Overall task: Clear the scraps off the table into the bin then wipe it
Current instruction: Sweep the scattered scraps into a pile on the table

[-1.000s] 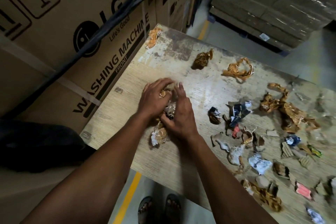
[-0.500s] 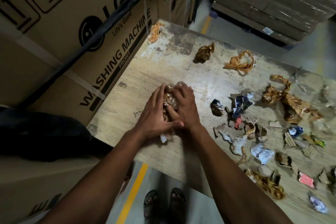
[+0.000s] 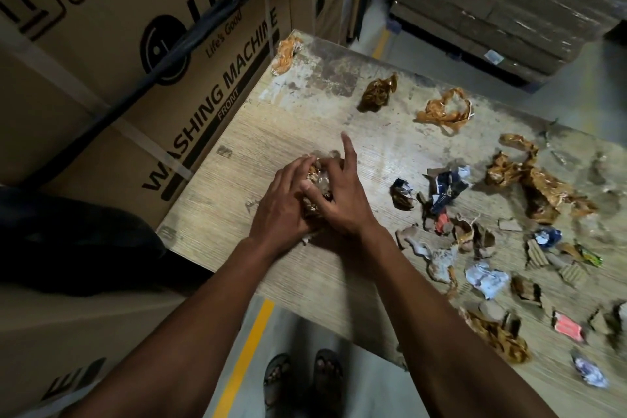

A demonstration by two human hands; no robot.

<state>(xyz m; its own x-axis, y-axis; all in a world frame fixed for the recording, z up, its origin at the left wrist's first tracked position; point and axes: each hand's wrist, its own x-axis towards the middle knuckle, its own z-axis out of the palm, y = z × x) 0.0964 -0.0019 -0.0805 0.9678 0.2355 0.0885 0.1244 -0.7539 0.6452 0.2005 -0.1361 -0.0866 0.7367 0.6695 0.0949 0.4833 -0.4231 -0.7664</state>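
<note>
My left hand (image 3: 276, 210) and right hand (image 3: 339, 202) clamp together around a wad of scraps (image 3: 317, 180) on the table (image 3: 305, 119). My right forefinger points outward. Loose scraps (image 3: 488, 276) lie scattered to the right.

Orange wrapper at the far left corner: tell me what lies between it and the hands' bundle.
Head view: bare, stained tabletop between orange wrapper and bundle.

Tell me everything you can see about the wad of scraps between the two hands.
The wad of scraps is a crumpled clump of clear plastic film mixed with tan and orange bits. It sits on the table near its left front corner. The left hand and right hand curl round it from both sides and hide most of it. A small pale shred sticks out below the hands.
</note>
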